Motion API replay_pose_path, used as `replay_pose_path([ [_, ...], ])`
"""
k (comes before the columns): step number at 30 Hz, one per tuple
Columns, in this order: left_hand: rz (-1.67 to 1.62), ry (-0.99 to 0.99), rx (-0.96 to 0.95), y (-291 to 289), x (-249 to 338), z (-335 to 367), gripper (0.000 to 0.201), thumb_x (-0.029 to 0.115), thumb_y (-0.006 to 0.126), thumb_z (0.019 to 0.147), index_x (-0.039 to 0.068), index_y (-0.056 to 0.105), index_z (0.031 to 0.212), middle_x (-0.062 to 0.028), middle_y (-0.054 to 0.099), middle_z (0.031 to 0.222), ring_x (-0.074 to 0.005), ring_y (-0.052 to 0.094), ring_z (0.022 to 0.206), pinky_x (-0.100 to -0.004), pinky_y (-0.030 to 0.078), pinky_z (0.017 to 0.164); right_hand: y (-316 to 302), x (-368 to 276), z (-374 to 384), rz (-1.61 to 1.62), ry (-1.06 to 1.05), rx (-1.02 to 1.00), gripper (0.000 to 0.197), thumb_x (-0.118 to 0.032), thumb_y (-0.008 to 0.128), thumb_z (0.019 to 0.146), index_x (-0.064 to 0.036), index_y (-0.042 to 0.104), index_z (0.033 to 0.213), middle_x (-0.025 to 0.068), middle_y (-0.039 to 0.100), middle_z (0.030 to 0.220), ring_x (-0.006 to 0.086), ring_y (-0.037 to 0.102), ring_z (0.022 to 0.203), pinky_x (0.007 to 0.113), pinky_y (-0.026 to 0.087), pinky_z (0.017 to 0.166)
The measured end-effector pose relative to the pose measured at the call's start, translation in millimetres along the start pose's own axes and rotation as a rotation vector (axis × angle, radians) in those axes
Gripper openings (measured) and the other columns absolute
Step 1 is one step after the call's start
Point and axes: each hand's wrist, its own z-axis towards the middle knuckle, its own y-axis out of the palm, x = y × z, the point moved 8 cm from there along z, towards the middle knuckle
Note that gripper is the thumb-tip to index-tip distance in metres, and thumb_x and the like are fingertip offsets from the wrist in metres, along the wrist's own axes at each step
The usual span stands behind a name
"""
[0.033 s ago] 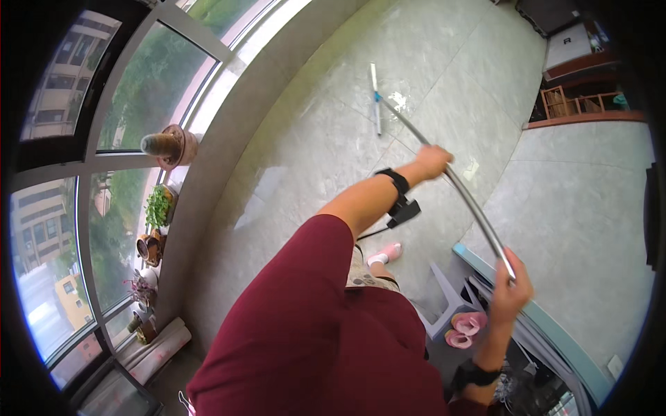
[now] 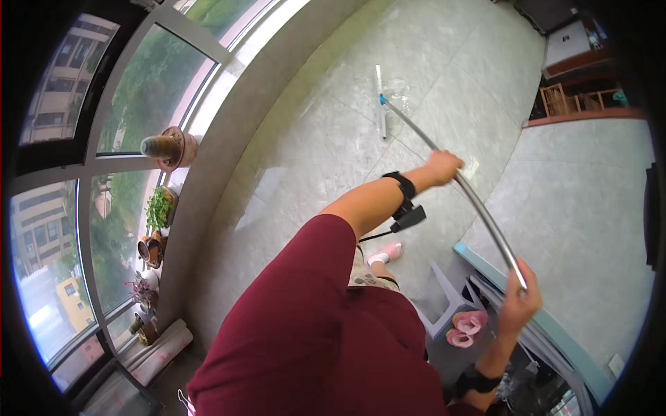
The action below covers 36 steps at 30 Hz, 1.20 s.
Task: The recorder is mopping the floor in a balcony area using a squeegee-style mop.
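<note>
A long silver pole (image 2: pixel 480 208) slants across the view. It ends in a narrow, pale squeegee head (image 2: pixel 382 121) with a blue joint, which rests on the shiny wet grey floor tiles (image 2: pixel 326 139). My left hand (image 2: pixel 444 168) is closed round the middle of the pole, with the arm stretched out in front of me. Lower right, my right hand (image 2: pixel 522 298) grips the pole's upper end. Black bands circle both forearms; a dark box hangs from the left one.
Potted plants, among them a cactus (image 2: pixel 161 147) and a leafy green one (image 2: pixel 159 208), line the window sill on the left. Pink slippers (image 2: pixel 470 323) lie by a grey plastic stand (image 2: pixel 444 305) near a pale-blue edge (image 2: pixel 534 312). A wooden shelf unit (image 2: pixel 583 119) stands at far right.
The squeegee head has shifted slightly right and nearer to me. Both hands have moved a little to the right with the pole, still gripping it.
</note>
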Motion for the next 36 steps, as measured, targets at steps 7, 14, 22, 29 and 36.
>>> replay_pose_path([
  [7, -0.221, 0.398, -0.327, 79, 205, -15, 0.029, 0.019, 0.065, 0.078, 0.018, 0.063, 0.107, -0.0095, 0.068, 0.085, -0.0310, 0.065, 0.084, -0.0447, 0.049, 0.075, -160, 57, -86, -0.185, 0.176, 0.281, 0.017, 0.000, 0.056, 0.087, 0.0085, 0.063, 0.101, 0.0126, 0.064, 0.092, 0.0159, 0.059, 0.081, 0.026, 0.047, 0.073],
  [14, -0.337, 0.601, -0.518, 168, 272, -54, 0.026, 0.025, 0.068, 0.076, 0.018, 0.066, 0.101, -0.0088, 0.069, 0.087, -0.0306, 0.066, 0.085, -0.0433, 0.051, 0.074, -165, 55, -128, -0.249, 0.280, 0.341, 0.015, -0.006, 0.052, 0.091, 0.0037, 0.064, 0.094, 0.0013, 0.060, 0.081, 0.0042, 0.043, 0.059, 0.019, 0.033, 0.052],
  [22, -0.003, 0.470, -0.657, 154, 175, -64, 0.020, 0.019, 0.062, 0.078, 0.014, 0.066, 0.097, -0.0118, 0.069, 0.090, -0.0315, 0.067, 0.089, -0.0444, 0.051, 0.075, -116, 111, -129, 0.045, 0.466, 0.316, 0.013, -0.006, 0.057, 0.090, 0.0027, 0.066, 0.094, 0.0034, 0.060, 0.076, 0.0066, 0.047, 0.058, 0.021, 0.038, 0.052],
  [29, 0.284, -0.032, -0.304, 56, -81, -52, 0.025, 0.010, 0.062, 0.077, 0.010, 0.063, 0.102, -0.0117, 0.063, 0.102, -0.0329, 0.058, 0.103, -0.0427, 0.049, 0.085, 91, 68, -44, 0.192, 0.212, -0.115, 0.015, -0.016, 0.064, 0.085, -0.0044, 0.065, 0.095, 0.0145, 0.066, 0.075, 0.0223, 0.063, 0.063, 0.033, 0.046, 0.057],
  [36, 0.345, -0.267, 0.013, -52, -137, -82, 0.031, 0.017, 0.067, 0.076, 0.009, 0.061, 0.105, -0.0106, 0.057, 0.111, -0.0295, 0.052, 0.112, -0.0402, 0.049, 0.088, 200, 17, 30, 0.098, 0.074, -0.353, 0.020, -0.027, 0.063, 0.086, -0.0079, 0.060, 0.091, 0.0145, 0.061, 0.061, 0.0343, 0.062, 0.059, 0.043, 0.043, 0.052],
])
